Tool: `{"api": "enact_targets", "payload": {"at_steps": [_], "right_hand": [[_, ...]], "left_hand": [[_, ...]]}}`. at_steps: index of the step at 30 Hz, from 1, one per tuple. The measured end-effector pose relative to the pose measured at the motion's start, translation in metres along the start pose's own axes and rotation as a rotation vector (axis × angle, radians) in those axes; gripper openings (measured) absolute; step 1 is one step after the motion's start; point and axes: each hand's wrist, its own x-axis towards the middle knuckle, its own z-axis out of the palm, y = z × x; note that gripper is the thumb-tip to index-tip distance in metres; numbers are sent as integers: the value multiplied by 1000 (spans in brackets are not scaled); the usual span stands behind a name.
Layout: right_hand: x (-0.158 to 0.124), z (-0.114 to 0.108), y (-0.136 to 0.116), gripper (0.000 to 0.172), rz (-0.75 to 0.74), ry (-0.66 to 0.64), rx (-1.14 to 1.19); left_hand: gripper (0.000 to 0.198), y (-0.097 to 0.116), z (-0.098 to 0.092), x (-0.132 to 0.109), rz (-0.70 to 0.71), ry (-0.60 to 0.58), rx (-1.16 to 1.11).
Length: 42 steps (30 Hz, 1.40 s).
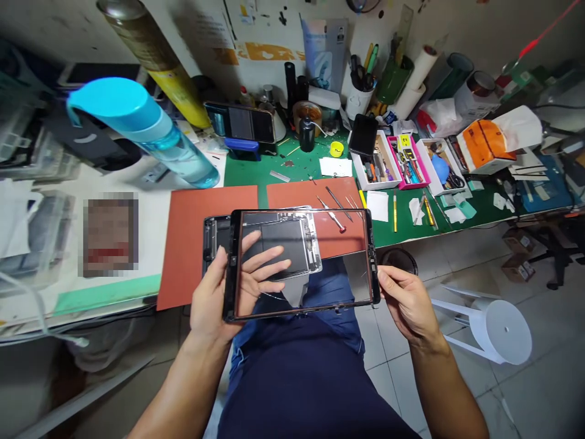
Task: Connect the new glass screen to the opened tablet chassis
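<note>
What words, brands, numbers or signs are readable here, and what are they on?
None reads clearly enough to quote.
Wall sheet: printed lines, too blurred to read.
Blue-and-white brochure: print, too blurred.
Yellow label in the pink box: dark marks, too small.
Yellow lid: a dark mark, too unclear to tell.
Black-framed panel: no lettering I can make out.

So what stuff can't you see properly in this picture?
Head view, middle: bits of the open tablet, hidden by the left hand and the dark border of the clear panel.
Head view, left: what the pixelated patch shows; blocky blurring hides it.
Head view, top: the tall can's end, cut off by the picture's edge.
Head view, back: details on the phone's screen, too small.
</note>
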Motion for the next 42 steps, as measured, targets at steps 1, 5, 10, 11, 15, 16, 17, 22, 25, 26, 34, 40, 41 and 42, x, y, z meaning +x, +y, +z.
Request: {"api": "enact_targets", "payload": {"at_steps": [1,5,10,11,15,16,17,22,25,26,34,40,41,42], "right_hand": [[1,3,1,36,7,4,7],[8,17,5,35,36,-6,22],[16,41,12,31,20,-54,0],[18,47,13,30,10,-62,-8],[23,68,15,30,-36,-79,-57],[24,72,15,31,-44,-78,-67],[24,76,15,31,-51,-76,-73],[27,91,15,29,-57,-82,-76],[29,97,14,28,-51,-90,-78],[30,99,14,29,-48,-93,-76],[34,118,4,32,10,-108,-52],[34,128,-3,34,31,-133,-50],[34,129,-3,33,28,-133,-48],[34,129,-3,32,26,-133,-45]], "left_hand": [[47,2,-1,-1,-2,20,5],[45,14,-5,-6,4,99,8],[43,33,-17,-14,47,142,-21],[42,37,-21,-16,63,150,-28],[40,52,-39,-22,113,186,-46],[39,56,-43,-24,122,195,-51],[38,59,-47,-25,129,199,-55],[39,71,-64,-30,135,209,-23],[38,76,-71,-30,136,232,6],[37,77,-73,-30,137,237,9],[41,87,-86,-29,136,283,38],[38,92,-88,-29,133,297,42],[37,92,-88,-29,135,299,31],[36,92,-87,-28,139,299,20]]}}
